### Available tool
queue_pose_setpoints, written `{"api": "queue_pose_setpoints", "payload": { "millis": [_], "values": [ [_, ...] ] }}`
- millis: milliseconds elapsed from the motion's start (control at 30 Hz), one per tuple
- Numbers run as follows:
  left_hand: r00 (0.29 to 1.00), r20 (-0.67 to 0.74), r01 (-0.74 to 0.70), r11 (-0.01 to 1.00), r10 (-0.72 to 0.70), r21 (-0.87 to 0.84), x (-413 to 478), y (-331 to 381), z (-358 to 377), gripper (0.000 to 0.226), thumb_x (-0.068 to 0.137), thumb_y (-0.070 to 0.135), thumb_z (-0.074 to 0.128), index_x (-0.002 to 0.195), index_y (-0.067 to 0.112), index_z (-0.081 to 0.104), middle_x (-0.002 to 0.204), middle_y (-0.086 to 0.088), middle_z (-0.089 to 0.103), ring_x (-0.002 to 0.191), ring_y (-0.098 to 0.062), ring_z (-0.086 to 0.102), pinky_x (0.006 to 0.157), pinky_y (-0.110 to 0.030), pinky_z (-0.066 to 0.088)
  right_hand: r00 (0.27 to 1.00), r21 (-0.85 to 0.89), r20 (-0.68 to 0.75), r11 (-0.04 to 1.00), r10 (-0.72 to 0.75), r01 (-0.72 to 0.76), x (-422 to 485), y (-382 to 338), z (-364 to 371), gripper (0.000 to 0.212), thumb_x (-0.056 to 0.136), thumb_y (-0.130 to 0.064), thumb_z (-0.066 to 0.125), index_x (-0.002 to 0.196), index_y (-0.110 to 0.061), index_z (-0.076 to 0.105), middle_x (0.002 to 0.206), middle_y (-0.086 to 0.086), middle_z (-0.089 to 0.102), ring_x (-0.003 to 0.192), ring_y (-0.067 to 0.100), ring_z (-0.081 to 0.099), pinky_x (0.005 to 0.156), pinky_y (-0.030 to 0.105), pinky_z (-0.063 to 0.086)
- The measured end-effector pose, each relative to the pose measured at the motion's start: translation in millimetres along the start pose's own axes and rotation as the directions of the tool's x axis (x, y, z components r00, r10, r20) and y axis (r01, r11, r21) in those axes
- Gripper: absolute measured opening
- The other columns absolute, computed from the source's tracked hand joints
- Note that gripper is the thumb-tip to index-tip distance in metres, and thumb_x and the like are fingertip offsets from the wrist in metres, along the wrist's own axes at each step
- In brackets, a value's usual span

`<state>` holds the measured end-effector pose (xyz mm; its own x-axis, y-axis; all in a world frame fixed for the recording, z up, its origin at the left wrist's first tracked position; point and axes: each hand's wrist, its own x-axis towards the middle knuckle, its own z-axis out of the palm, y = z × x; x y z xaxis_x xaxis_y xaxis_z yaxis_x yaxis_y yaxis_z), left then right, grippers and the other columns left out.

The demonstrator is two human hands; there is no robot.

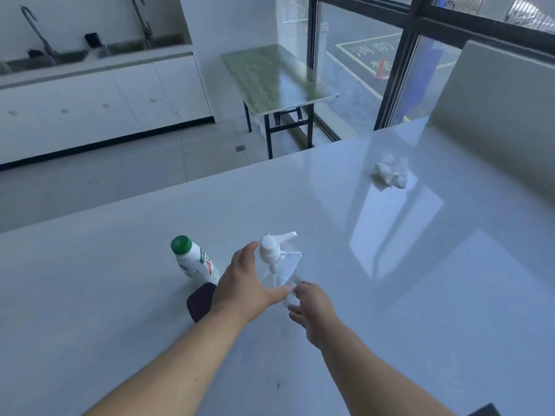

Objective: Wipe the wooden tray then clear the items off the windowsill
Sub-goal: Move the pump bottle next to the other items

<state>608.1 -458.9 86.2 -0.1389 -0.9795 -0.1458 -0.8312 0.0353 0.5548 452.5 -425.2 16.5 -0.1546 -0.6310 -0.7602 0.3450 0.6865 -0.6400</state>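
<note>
So, left to right. Far left, way back: white cabinets with a sink counter (90,60) and two hooked faucets. Nearer, on the glossy white tabletop (390,265): a small white bottle with a green cap (193,259), standing but tipped a bit, just left of the left wrist. Right below it, a dark flat object (199,301), partly tucked under the left forearm, can't tell what exactly.

Then the left hand (249,285), fingers spread open, thumb up near the white pump head, palm facing the clear spray bottle (277,262). Looks close to or just touching the bottle's left side, not wrapped around it. Bottle itself see-through with a white trigger top, nozzle pointing right, standing between the two hands.

Right hand (312,310) next, a little lower and nearer the camera, also open, fingers loosely curled toward the bottle's base. Fingertips blurry, so hard to say if touching. Not gripping anything in either hand.

Further right and well apart from the hands: a crumpled white tissue (390,175) lying alone on the tabletop. Behind it, a green-topped folding table (276,76) by the big dark-framed window (399,70). Far right, a pale panel (495,115) standing along the tabletop's edge. No wooden tray or windowsill to pick out from this angle.
</note>
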Motion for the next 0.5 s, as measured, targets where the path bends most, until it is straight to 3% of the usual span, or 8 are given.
{"api": "queue_pose_setpoints", "payload": {
  "millis": [167,267,367,433,500],
  "values": [
    [0.999,0.011,-0.040,0.999,0.040,-0.013,2.0,-1.4,9.2,0.123,0.056,0.083,0.079,0.155,0.036,0.023,0.156,0.008,0.037,0.137,-0.016,0.046,0.099,-0.038,0.049,1.000,0.061,0.003,0.998,0.015,-0.015,-5.5,3.9,-0.4,0.044,0.097,-0.016,0.048,0.141,-0.018,0.054,0.113,-0.003,0.058,0.103,0.027,0.066,0.080,0.033,0.057],
    [0.999,-0.008,-0.053,0.998,0.052,-0.037,1.6,-0.3,12.2,0.129,0.054,0.088,0.076,0.158,0.033,0.024,0.160,0.007,0.035,0.144,-0.018,0.038,0.108,-0.043,0.045,1.000,0.036,-0.009,0.999,0.008,-0.008,-8.6,3.5,-3.7,0.046,0.097,-0.019,0.049,0.143,-0.017,0.053,0.122,0.002,0.059,0.109,0.029,0.066,0.093,0.040,0.057],
    [0.998,-0.017,-0.065,0.998,0.065,-0.017,-9.5,-4.6,13.0,0.137,0.056,0.090,0.074,0.163,0.027,0.016,0.170,0.005,0.021,0.154,-0.020,0.022,0.120,-0.044,0.034,0.997,-0.150,-0.046,0.987,-0.059,0.052,-21.4,2.9,-10.1,0.042,0.091,-0.030,0.054,0.131,-0.016,0.058,0.144,0.015,0.054,0.130,0.039,0.057,0.110,0.053,0.049],
    [0.997,-0.027,-0.077,0.997,0.077,-0.013,-22.0,-9.3,12.1,0.136,0.060,0.086,0.075,0.164,0.024,0.014,0.172,0.004,0.016,0.156,-0.018,0.017,0.122,-0.040,0.029,0.985,-0.314,-0.050,0.939,-0.165,0.141,-33.7,3.7,-17.0,0.066,0.085,-0.044,0.057,0.148,-0.024,0.049,0.151,0.007,0.052,0.133,0.030,0.055,0.109,0.046,0.047],
    [0.991,-0.072,-0.110,0.994,0.110,0.001,-37.1,-13.5,8.8,0.128,0.065,0.075,0.081,0.163,0.018,0.020,0.171,-0.001,0.021,0.156,-0.020,0.020,0.121,-0.038,0.028,0.953,-0.481,-0.052,0.844,-0.297,0.237,-48.7,2.9,-25.8,0.076,0.085,-0.054,0.059,0.154,-0.027,0.042,0.155,0.004,0.049,0.135,0.024,0.053,0.106,0.040,0.046]
  ]
}}
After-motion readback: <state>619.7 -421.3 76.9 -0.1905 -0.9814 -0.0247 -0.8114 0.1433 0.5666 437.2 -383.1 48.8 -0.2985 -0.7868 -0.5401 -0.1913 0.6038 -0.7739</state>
